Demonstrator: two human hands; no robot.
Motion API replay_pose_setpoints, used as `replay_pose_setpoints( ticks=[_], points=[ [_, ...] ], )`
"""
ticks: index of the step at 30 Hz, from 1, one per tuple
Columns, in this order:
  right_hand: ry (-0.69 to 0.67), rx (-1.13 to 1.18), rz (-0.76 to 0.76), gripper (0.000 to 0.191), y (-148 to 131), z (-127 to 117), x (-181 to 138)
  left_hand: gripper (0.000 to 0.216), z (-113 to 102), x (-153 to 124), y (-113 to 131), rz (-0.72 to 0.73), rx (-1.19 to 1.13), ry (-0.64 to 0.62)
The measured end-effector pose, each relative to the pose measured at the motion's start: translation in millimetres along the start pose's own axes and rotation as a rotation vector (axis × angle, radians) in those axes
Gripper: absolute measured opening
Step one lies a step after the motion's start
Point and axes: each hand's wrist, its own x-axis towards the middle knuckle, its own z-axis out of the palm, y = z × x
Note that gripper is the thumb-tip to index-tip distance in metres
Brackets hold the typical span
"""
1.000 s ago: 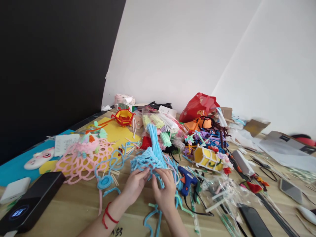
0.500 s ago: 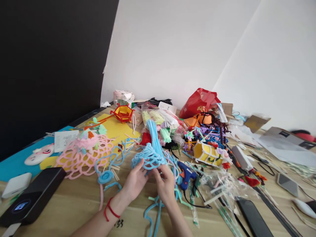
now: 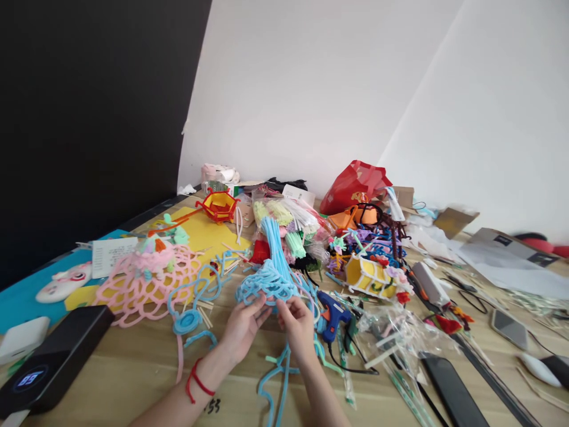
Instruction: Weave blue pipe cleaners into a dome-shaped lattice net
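The blue pipe-cleaner weave [image 3: 267, 284] sits lifted just above the wooden table [image 3: 111, 379], slightly higher than a second ago. I see my left hand [image 3: 242, 329] and right hand [image 3: 297, 325] pinching its lower edge, fingertips closer together now, the blue glue gun [image 3: 332, 308] just beside.

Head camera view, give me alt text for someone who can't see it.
Two bare hands, the left hand with a red wrist string and the right hand, pinch a light blue pipe-cleaner lattice over a cluttered wooden table. A blue glue gun lies just right of the hands, and a pink lattice lies to the left.
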Motion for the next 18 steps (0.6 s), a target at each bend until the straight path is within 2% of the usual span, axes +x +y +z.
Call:
replay_pose_setpoints(
  ticks=[2,6,12,15,18],
  points=[
    [0.000,0.013,0.009,0.031,1.7,-0.7,1.1,0.002,0.6,-0.5,1.1,-0.033,-0.012,-0.014],
    [0.003,0.032,0.016,0.034,0.6,-1.0,0.6,0.008,0.8,-0.6,2.2,-0.057,0.012,-0.003],
    [0.021,0.036,0.055,0.036,-1.3,2.8,-1.3,0.011,-0.6,1.7,-3.7,0.108,0.109,-0.001],
    [-0.012,0.140,0.160,0.035,-1.9,3.0,-1.5,0.012,1.4,1.5,-2.7,0.187,0.142,-0.011],
    [-0.138,0.297,0.315,0.042,-1.7,0.5,0.0,0.011,3.6,-0.1,0.3,0.204,0.189,-0.064]
  ],
)
